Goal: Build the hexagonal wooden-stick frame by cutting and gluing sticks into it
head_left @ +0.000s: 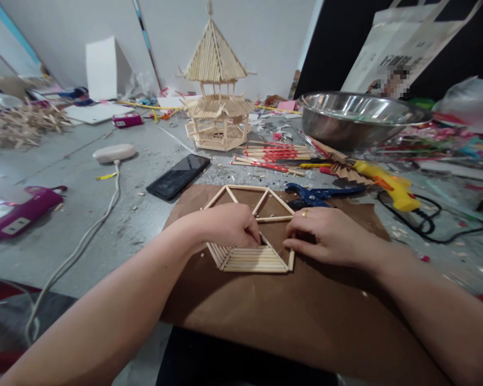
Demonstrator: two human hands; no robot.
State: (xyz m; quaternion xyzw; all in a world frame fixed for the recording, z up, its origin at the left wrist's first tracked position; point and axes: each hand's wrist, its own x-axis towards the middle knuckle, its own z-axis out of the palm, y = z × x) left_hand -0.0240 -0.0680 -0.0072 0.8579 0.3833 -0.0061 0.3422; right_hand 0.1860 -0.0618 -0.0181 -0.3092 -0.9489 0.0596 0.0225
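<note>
A flat hexagonal frame of wooden sticks [247,187], with spokes dividing it into triangles, lies on brown paper [265,305]. The near triangle [253,261] and part of the one to its left are covered with rows of sticks. My left hand [233,225] is closed in a pinch over the frame's middle, at the upper end of the near rows; whatever its fingertips hold is hidden. At the frame's right corner, my right hand [322,233] has its fingers bent and its thumb across the right side stick, gripping that edge.
Behind the paper stand a stick pagoda [219,107] and a metal bowl [358,120]. Blue cutters [314,194], a yellow glue gun [398,187], red-tipped sticks [269,155] and a black phone [179,176] lie around it. A white cable [92,230] runs along the left.
</note>
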